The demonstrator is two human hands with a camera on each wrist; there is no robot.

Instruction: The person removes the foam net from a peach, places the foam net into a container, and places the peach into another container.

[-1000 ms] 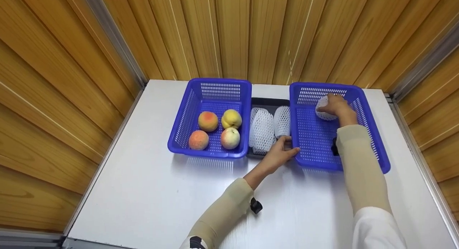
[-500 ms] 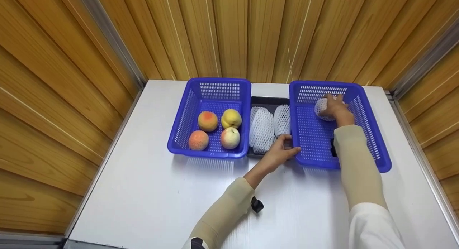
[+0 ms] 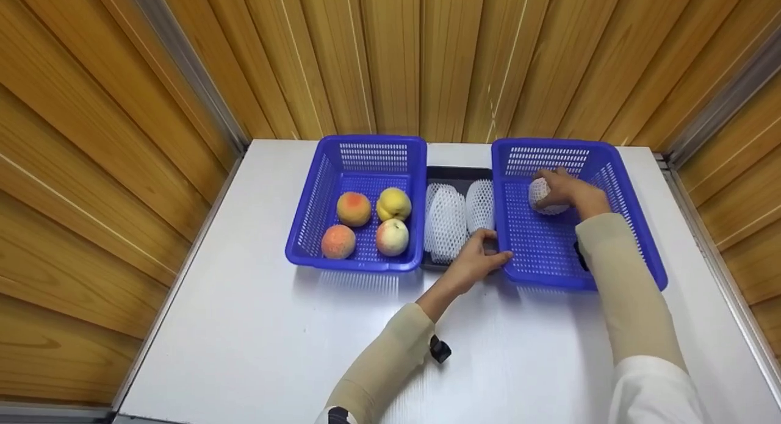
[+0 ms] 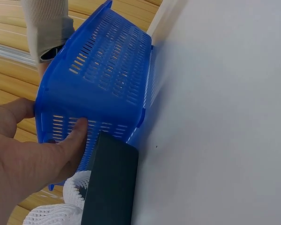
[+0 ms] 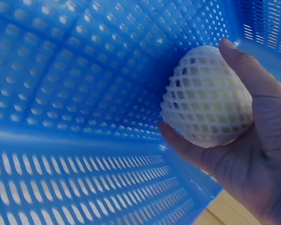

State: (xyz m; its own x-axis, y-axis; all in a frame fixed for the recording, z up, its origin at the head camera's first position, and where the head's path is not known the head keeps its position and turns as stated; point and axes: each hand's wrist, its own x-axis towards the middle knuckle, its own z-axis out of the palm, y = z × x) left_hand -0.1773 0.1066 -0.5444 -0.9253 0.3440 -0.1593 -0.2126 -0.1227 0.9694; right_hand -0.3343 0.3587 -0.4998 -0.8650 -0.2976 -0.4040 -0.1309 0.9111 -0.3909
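Observation:
My right hand (image 3: pixel 561 189) curls round a pale yellowish fruit (image 5: pixel 208 96) in a white foam net. This fruit is low in the back part of the right blue basket (image 3: pixel 540 280); thumb and fingers span its sides in the right wrist view. At the basket's near left corner, my left hand (image 3: pixel 470 262) pinches the rim, thumb over the edge and a finger against the outer wall, as the left wrist view shows. Beside that hand, several white foam nets (image 3: pixel 447 219) lie in a dark tray (image 3: pixel 448 172) between the baskets.
Another blue basket (image 3: pixel 305 257) stands on the left with several peaches (image 3: pixel 354 208) in it, one of them yellow (image 3: pixel 393 204). Both baskets rest on a white table (image 3: pixel 256 326). Wood-patterned walls (image 3: pixel 390 64) enclose the back and sides.
My right hand has moved the netted fruit slightly left and nearer inside the right basket, shifting its grip on it. The left hand has stayed at the basket's corner.

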